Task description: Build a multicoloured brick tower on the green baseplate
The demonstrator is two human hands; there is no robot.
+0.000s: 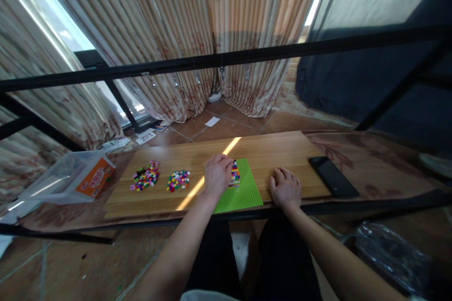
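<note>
A green baseplate (249, 193) lies on the wooden board, with rows of small multicoloured building bricks (235, 175) on it. Over its left part is my left hand (217, 175), fingers bent together at the edge of the bricks. Whatever those fingertips hold is hidden from view. My right hand (285, 188) rests palm down on the board, to the right of the baseplate, its fingers loosely bent and holding nothing. Two piles of loose bricks sit to the left: a nearer pile (178, 180) and a farther pile (146, 176).
A clear plastic box (63, 176) with an orange label stands left of the wooden board (275, 150). A black phone (334, 176) lies at the board's right end. Black metal bars (197, 62) run across beyond it, before curtains (176, 19). A clear plastic bag (391, 254) is at lower right.
</note>
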